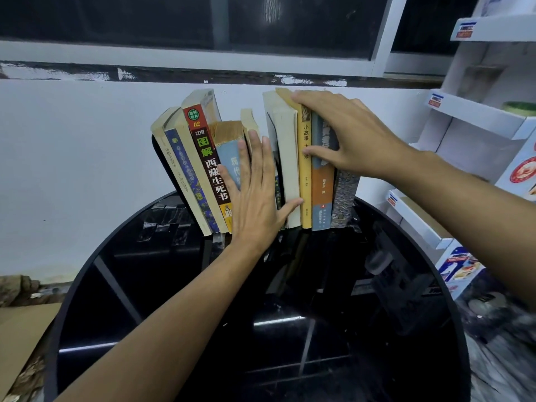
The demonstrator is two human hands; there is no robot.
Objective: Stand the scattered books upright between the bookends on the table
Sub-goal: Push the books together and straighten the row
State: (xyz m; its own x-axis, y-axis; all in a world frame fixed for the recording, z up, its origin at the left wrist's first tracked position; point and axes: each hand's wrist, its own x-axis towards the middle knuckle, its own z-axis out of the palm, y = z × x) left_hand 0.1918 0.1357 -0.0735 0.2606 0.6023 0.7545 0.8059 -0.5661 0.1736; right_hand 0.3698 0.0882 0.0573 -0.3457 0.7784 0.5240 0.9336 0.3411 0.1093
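The left hand (255, 195) lies flat with straight, spread fingers, its palm pressed against the spines in the middle of the row and its thumb reaching across to the foot of a cream-paged book (288, 169). It grasps nothing. The right hand (351, 140) comes in from the right and is hooked over the top of the yellow book (305, 187), fingers curled over its upper edge and thumb pressed on its spine, so that book is gripped. The palm also covers the upper part of the orange-and-blue book (322, 201) beside it.

All the books stand in one row at the far edge of the desk (139, 285), against the white wall (72, 140). Those on the right stand close to upright: the cream-paged book, the yellow book, the orange-and-blue book and, at the end, a grey patterned book (345, 198), each touching the next. Those on the left lean away to the left: a pale blue book (229, 158) with a worn, taped top partly under the left hand, a dark red book (213, 172) with large lettering, a blue patterned book (190, 181) and a cream book (165, 143) on the outside. The cream book rests against a black bookend (156, 147), of which only a thin edge shows. A narrow gap opens between the two groups near their tops.

The desk is round, black and glossy. White shelves (475, 111) with boxes stand to the right, a dark window (145, 21) runs above the wall, and cardboard (23, 329) lies at lower left
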